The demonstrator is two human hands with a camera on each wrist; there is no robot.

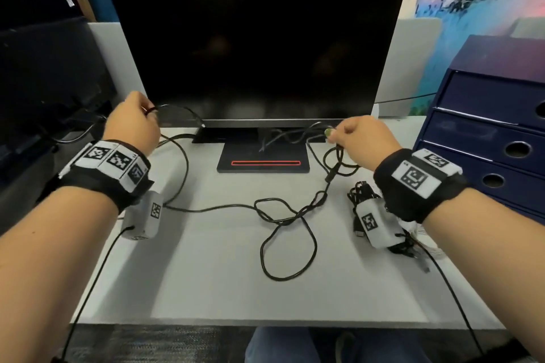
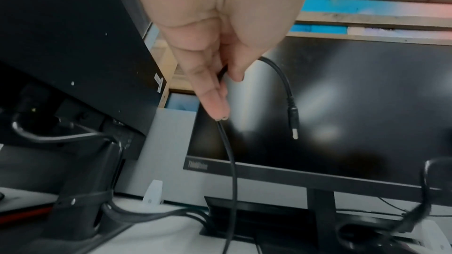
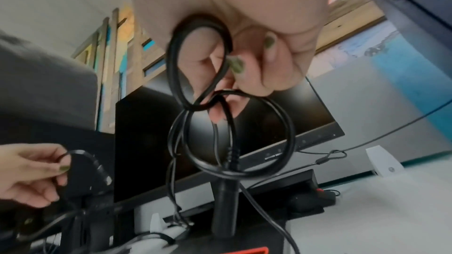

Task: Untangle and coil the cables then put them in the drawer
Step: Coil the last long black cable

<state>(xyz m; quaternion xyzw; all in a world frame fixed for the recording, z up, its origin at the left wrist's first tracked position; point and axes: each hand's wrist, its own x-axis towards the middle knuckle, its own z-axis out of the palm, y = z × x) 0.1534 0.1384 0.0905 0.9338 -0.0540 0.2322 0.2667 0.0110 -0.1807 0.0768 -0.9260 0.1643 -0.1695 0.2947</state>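
Observation:
A long black cable lies in tangled loops across the white desk. My left hand is raised at the monitor's lower left corner and pinches one end of it; the plug dangles free beside my fingers. My right hand is near the monitor's base on the right and grips several small loops of the same cable. A bundle of other black cables lies under my right wrist. The blue drawer unit stands at the right, its drawers closed.
A black monitor on a stand fills the back of the desk, with more cables behind the base. A second dark screen stands at the left. Thin black leads run from both wrist cameras off the front edge.

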